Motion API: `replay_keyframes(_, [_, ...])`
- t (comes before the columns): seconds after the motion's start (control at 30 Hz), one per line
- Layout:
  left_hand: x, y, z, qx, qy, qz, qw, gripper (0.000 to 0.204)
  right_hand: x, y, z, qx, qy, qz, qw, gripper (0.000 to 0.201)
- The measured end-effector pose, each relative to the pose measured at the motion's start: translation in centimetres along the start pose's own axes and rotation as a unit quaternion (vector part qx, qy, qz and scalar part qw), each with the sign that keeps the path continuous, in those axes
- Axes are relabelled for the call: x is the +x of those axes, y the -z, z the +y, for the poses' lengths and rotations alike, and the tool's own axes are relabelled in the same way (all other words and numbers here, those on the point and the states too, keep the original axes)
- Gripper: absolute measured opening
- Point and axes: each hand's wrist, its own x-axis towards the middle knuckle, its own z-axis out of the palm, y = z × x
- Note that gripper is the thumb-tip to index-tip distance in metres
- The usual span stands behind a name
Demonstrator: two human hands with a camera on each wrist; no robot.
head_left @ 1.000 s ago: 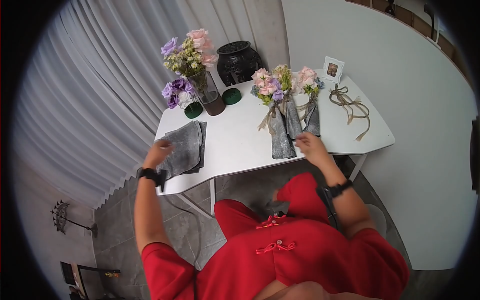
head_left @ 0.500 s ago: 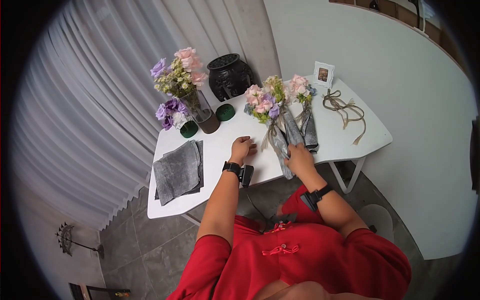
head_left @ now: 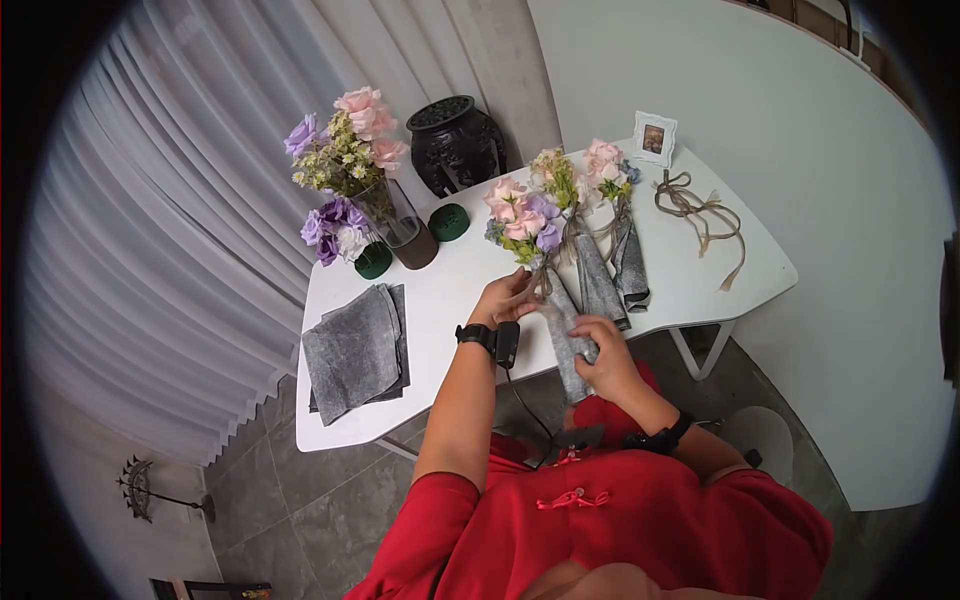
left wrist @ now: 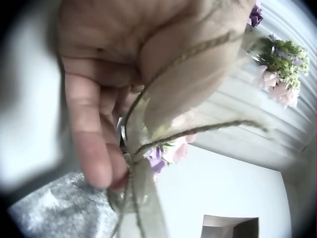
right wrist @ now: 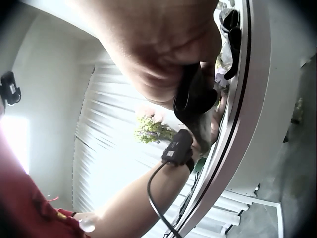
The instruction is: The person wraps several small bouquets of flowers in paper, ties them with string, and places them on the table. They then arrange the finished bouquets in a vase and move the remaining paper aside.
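A small bouquet of pink and lilac flowers point(head_left: 522, 215), its stems wrapped in grey paper point(head_left: 565, 340), lies tilted with its lower end past the table's front edge. Close under the blossoms my left hand point(head_left: 503, 300) holds its neck, fingers point(left wrist: 91, 134) curled beside the cord-edged ribbon point(left wrist: 190, 131). Lower down, my right hand point(head_left: 612, 368) grips the grey wrap, whose rolled open end point(right wrist: 195, 101) shows under the palm in the right wrist view. Two more wrapped bouquets, one with yellow-green blossoms point(head_left: 555, 178), one with pink blossoms point(head_left: 604, 165), lie just to the right.
Grey paper sheets point(head_left: 352, 350) lie stacked on the white table's point(head_left: 450, 300) left side. Behind them stand a tall glass vase of flowers point(head_left: 408, 240) and green foam blocks point(head_left: 449, 222). Loose ribbons point(head_left: 705, 215) and a white picture frame point(head_left: 654, 138) are at the right.
My left hand has moved right from the paper stack to the nearest bouquet's neck. My right hand has taken hold of its wrap, and the bouquet has shifted toward me.
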Motion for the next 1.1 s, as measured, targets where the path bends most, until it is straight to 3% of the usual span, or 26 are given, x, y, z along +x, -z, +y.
replay_keyframes(0.1, [-0.7,0.0,-0.2,-0.047,-0.001,-0.069,0.997,0.033,-0.2,-0.3,-1.7,0.071,0.012,-0.051,0.996,0.037])
replay_keyframes(0.17, [-1.3,0.5,0.2,0.000,-0.025,-0.125,0.992,0.032,0.4,-0.1,-2.4,0.068,0.021,-0.062,0.996,0.033])
replay_keyframes(0.23, [-1.9,0.5,-0.2,-0.024,-0.028,-0.104,0.994,0.029,1.9,0.5,-2.3,0.113,-0.085,-0.102,0.985,0.031])
replay_keyframes(0.27, [-2.6,-1.0,-0.4,-0.073,-0.081,-0.018,0.994,0.028,2.9,0.3,-1.5,0.083,-0.131,-0.084,0.984,0.029])
replay_keyframes(0.3, [-3.0,-1.8,-0.6,-0.121,-0.132,0.068,0.981,0.027,4.2,-0.2,0.6,-0.011,-0.012,-0.024,1.000,0.028])
replay_keyframes(0.37, [-2.8,-1.1,-1.0,-0.148,-0.140,0.053,0.978,0.026,6.4,-1.0,2.8,-0.138,0.096,0.046,0.985,0.027])
replay_keyframes(0.47, [-2.6,-0.2,-1.6,-0.068,-0.198,0.038,0.977,0.030,7.3,-0.4,6.1,-0.228,0.070,-0.010,0.971,0.022])
replay_keyframes(0.53, [-2.3,0.0,-1.6,-0.054,-0.201,0.039,0.977,0.030,7.9,0.0,6.2,-0.242,0.014,0.007,0.970,0.020])
replay_keyframes(0.6, [-1.4,0.8,-2.3,-0.060,-0.206,0.041,0.976,0.029,8.4,0.2,3.4,-0.247,-0.026,0.004,0.969,0.020])
replay_keyframes(0.67, [-1.2,0.9,-2.4,-0.007,-0.209,0.028,0.977,0.023,9.7,-0.6,-0.4,-0.045,-0.182,-0.059,0.981,0.025])
replay_keyframes(0.7, [-1.2,0.4,-2.4,-0.006,-0.209,0.029,0.978,0.023,9.9,-1.7,-0.4,-0.040,-0.117,-0.063,0.990,0.030])
replay_keyframes(0.77, [-1.2,-0.6,-2.7,0.023,-0.268,0.075,0.960,0.016,10.3,-3.1,-1.1,-0.152,-0.087,-0.128,0.976,0.030])
replay_keyframes(0.87, [-0.9,0.5,-3.3,0.015,-0.267,0.047,0.962,0.015,10.0,-4.3,-0.9,-0.155,-0.031,-0.113,0.981,0.030])
replay_keyframes(1.0, [-1.1,-0.1,-3.0,0.000,-0.263,0.045,0.964,0.014,8.8,-3.4,0.1,-0.155,-0.018,-0.172,0.973,0.025])
replay_keyframes(1.1, [-0.8,0.3,-3.0,-0.018,-0.242,0.026,0.970,0.013,6.3,-0.8,-1.6,0.016,-0.077,-0.387,0.919,0.024])
